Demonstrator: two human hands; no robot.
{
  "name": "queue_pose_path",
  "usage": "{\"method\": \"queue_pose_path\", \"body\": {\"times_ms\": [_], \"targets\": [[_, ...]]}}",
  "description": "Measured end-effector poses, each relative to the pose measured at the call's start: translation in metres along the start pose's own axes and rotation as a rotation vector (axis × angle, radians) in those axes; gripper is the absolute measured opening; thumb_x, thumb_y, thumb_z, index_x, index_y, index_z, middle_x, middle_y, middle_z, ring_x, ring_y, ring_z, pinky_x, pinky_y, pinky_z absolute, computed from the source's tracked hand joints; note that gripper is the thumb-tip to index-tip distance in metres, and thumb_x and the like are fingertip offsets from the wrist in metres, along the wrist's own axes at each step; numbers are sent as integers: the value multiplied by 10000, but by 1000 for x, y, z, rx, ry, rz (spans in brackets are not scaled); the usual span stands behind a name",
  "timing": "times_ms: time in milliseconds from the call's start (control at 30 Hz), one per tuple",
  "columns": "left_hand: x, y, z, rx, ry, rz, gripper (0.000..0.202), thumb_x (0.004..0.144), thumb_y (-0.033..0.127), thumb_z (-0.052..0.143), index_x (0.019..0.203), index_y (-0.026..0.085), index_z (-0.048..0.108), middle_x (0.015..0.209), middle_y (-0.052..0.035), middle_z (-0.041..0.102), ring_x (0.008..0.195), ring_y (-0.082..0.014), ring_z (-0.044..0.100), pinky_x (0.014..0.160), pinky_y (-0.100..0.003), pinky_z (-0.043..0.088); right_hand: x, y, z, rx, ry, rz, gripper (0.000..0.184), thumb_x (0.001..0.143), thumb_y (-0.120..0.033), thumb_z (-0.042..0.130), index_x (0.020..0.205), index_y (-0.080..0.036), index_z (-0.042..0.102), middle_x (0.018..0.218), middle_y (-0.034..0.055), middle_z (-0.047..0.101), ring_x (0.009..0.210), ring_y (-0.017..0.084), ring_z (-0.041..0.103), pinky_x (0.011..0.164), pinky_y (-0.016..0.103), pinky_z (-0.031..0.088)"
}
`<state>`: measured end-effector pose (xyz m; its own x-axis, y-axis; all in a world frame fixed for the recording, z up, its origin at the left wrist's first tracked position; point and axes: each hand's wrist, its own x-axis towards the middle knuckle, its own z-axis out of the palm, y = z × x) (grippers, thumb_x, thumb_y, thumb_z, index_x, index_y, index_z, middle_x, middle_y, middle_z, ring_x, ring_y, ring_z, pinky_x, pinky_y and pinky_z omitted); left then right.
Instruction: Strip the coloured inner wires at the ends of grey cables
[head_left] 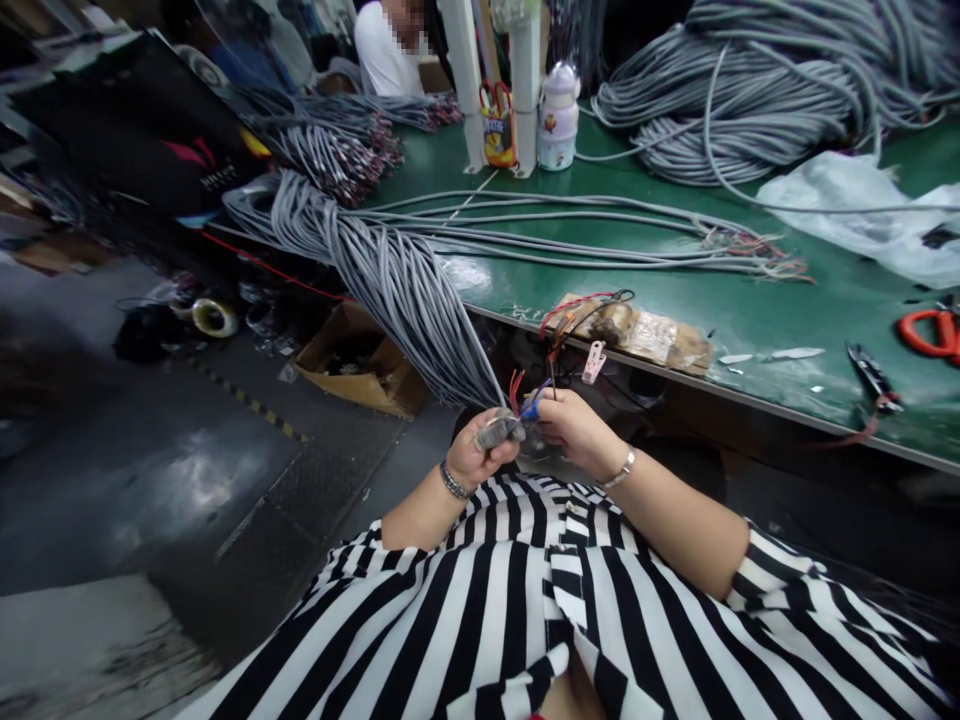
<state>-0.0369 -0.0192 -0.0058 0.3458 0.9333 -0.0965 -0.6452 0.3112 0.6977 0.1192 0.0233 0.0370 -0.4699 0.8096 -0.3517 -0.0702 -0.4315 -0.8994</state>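
My left hand (480,450) is closed around the end of a grey cable, its thumb wrapped in a grey covering. From that end fan out thin red wires (516,385) and blue ones. Fingers pinched, my right hand (574,425) grips the blue wires (534,405) just right of the left thumb. A thick bundle of grey cables (405,290) hangs off the table edge and runs down to my left hand. Right above my right hand, a pale clip (594,362) hangs at the table edge beside a taped wooden block (637,335).
The green table (787,330) carries more cables (585,225), large grey coils (750,100), a plastic bag (862,210), a bottle (559,118), cutters (874,378) and red-handled scissors (930,333). A cardboard box (367,365) sits below. Another person (386,55) is at the back.
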Motion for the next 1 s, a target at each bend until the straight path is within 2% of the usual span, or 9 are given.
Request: {"method": "queue_pose_path", "body": {"times_ms": [67, 167, 300, 433, 500, 600, 733, 800, 1000], "targets": [[1, 2, 0, -21, 8, -2, 284, 782, 392, 698, 708, 126, 631, 390, 66, 346, 318, -39, 251, 387, -193, 193, 6, 5, -4, -61, 8, 56, 155, 611, -282, 583, 583, -198, 456, 471, -72, 412, 388, 41, 204, 390, 218, 106], [3, 9, -1, -67, 112, 1, 291, 876, 339, 586, 676, 131, 624, 400, 88, 244, 294, -21, 164, 395, -201, 187, 11, 15, -12, -179, 103, -16, 175, 655, -314, 587, 583, -191, 486, 489, -59, 436, 411, 54, 258, 400, 218, 185], [2, 15, -3, -132, 188, 12, 328, 923, 285, 505, 649, 139, 612, 432, 95, 180, 284, -16, 113, 398, -204, 185, -3, 20, -15, -325, 250, -385, 271, 799, -402, 570, 635, -190, 527, 581, -14, 505, 538, 108, 422, 528, 254, 375], [1, 14, -3, -151, 146, 11, 300, 890, 289, 551, 645, 136, 629, 429, 93, 186, 269, -14, 143, 389, -189, 192, -25, 6, -9, -555, 260, -743, 177, 862, -361, 585, 890, -200, 655, 788, 50, 623, 688, 166, 540, 649, 309, 453], [2, 12, -4, -130, 144, -11, 297, 883, 310, 568, 656, 134, 643, 419, 91, 207, 263, -17, 170, 389, -184, 212, -28, -3, -6, -619, 262, -775, 226, 860, -343, 608, 1038, -213, 659, 844, 59, 643, 695, 173, 555, 656, 316, 465], [2, 8, -5, -115, 153, -49, 304, 868, 363, 600, 671, 137, 652, 397, 92, 233, 252, -24, 186, 371, -180, 216, -20, -12, -2, -631, 236, -715, 320, 867, -345, 612, 1155, -207, 630, 815, 44, 652, 686, 173, 576, 658, 307, 476], [2, 5, -7, -107, 126, -48, 289, 813, 390, 665, 684, 132, 656, 378, 95, 259, 251, -25, 183, 342, -174, 199, -10, -14, -1, -681, 170, -731, 174, 894, -332, 586, 936, -192, 679, 793, 48, 661, 720, 177, 600, 697, 304, 478], [2, 4, -7, -95, 108, -12, 261, 789, 375, 692, 711, 128, 657, 385, 93, 294, 259, -21, 192, 340, -167, 206, -12, -12, -1, -715, 154, -783, 184, 908, -314, 562, 816, -190, 661, 772, 53, 646, 700, 169, 583, 675, 299, 461], [3, -2, -6, -30, 86, 28, 317, 778, 410, 717, 700, 129, 594, 393, 78, 357, 270, -31, 254, 334, -160, 219, -24, -6, -2, -781, 100, -894, 194, 915, -291, 523, 768, -207, 618, 697, 28, 547, 644, 152, 508, 619, 287, 416]]}}
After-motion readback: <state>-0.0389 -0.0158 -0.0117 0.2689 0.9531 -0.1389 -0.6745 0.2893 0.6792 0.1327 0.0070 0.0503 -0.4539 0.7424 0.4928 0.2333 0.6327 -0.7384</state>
